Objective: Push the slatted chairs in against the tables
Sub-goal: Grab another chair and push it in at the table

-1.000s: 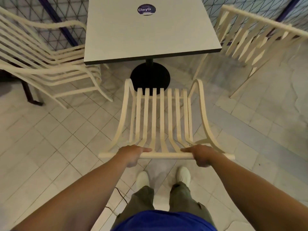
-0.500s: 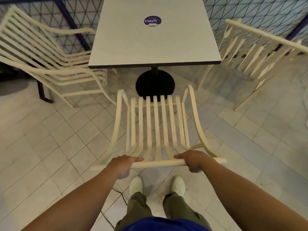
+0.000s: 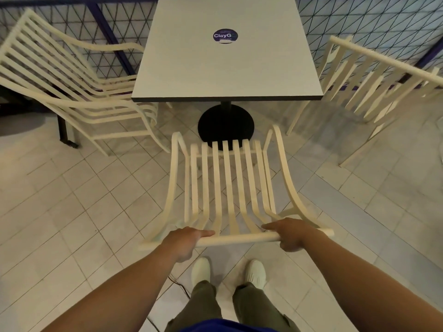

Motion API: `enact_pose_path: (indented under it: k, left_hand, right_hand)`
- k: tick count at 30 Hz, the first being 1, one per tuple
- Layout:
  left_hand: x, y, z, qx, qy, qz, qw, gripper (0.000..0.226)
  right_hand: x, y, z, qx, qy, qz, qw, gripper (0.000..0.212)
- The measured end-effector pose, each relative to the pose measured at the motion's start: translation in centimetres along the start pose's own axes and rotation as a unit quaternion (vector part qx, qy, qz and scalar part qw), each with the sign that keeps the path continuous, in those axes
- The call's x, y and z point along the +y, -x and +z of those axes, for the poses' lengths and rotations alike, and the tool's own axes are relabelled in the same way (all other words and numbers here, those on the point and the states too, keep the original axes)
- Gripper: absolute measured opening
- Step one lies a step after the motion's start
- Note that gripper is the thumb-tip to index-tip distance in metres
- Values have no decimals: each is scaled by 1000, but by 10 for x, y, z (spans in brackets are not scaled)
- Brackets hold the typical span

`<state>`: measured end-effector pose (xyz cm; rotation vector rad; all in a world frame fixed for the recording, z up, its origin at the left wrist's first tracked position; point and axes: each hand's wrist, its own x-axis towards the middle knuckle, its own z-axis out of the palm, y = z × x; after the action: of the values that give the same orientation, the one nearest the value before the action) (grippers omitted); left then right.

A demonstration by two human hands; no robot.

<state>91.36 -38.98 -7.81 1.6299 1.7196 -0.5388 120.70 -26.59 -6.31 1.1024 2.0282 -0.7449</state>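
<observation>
A cream slatted chair (image 3: pixel 227 183) stands right in front of me, its seat facing the grey square table (image 3: pixel 227 65). My left hand (image 3: pixel 184 240) grips the left part of the chair's top back rail, and my right hand (image 3: pixel 291 233) grips the right part. The front edge of the seat sits over the near side of the table's black round base (image 3: pixel 225 123), short of the tabletop's near edge.
A second cream slatted chair (image 3: pixel 79 97) stands at the table's left side and a third (image 3: pixel 374 85) at its right. A blue-framed mesh fence (image 3: pixel 374 20) runs behind the table. A thin dark cable (image 3: pixel 177 283) lies on the tiled floor by my feet.
The chair has moved forward toward the table with both hands on its back rail, and I have stepped closer. Its seat front now overlaps the table's black base.
</observation>
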Motion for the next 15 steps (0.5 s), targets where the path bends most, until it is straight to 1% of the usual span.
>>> enact_pose_path:
  k: [4, 8, 15]
  left_hand:
    - [-2, -3, -3, -10, 6, 4, 1000, 89]
    - [-7, -6, -10, -9, 4, 5, 1000, 92]
    - [-21, -15, -23, -10, 0, 3, 1000, 93]
  right_hand:
    - [4, 0, -3, 6, 0, 10, 1000, 75]
    - [1, -6, -2, 28, 18, 6, 999, 70]
    - [-9, -17, -12, 34, 42, -1, 999, 62]
